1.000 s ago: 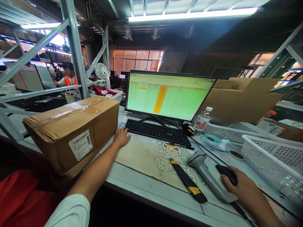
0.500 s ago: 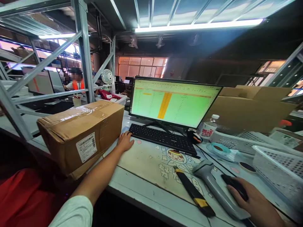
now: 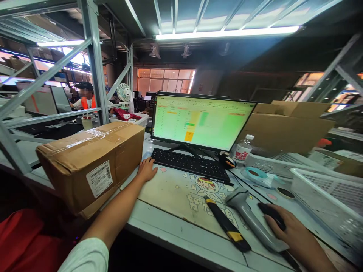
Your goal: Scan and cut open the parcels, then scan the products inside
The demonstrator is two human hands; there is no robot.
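Note:
My left hand lies at the left end of the black keyboard, fingers stretched onto its corner keys and nothing held. My right hand is wrapped round a black computer mouse. Beside the mouse lies a grey barcode scanner, and left of that a black and yellow utility knife rests on the printed desk mat. Behind the keyboard stands a monitor showing a spreadsheet with orange, yellow and green cells.
A taped cardboard box with a label stands left of my left arm. At right are a bottle, a tape roll and a white plastic basket. Metal shelving rises at left; a person in an orange vest sits beyond.
The spreadsheet on the monitor has changed: a yellow and green pattern replaces most of the solid orange column. The whole view has shifted slightly; both hands keep their places.

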